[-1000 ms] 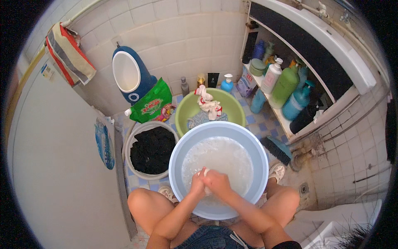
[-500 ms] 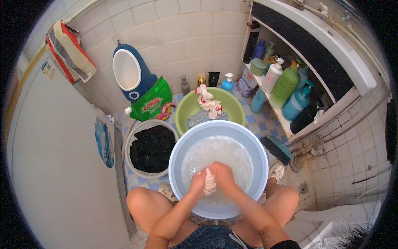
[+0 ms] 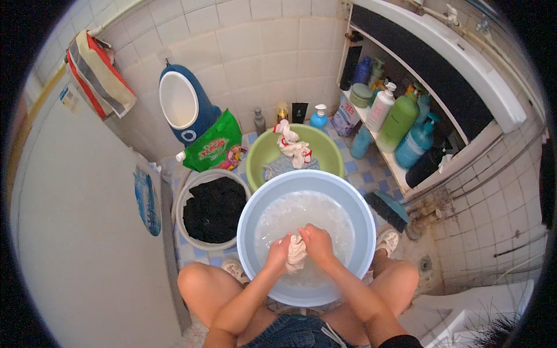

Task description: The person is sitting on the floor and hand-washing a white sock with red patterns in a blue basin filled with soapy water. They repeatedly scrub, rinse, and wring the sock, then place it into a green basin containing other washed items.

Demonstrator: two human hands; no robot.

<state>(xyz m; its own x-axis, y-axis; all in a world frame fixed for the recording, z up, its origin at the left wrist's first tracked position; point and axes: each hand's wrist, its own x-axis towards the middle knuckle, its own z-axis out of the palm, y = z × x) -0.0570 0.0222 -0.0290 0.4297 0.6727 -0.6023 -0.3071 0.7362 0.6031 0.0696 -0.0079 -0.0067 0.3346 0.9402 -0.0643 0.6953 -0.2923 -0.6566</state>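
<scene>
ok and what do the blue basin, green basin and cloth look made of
Blue basin: likely plastic, semi-matte, evenly coloured with a smooth rim. Green basin: probably plastic too, smooth, with a faint sheen. Cloth: matte fabric, bunched in soft folds; fibre unclear.

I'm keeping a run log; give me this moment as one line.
left hand: gripping pale cloth; right hand: gripping pale cloth; location: blue basin, cloudy water; beyond: green basin
</scene>
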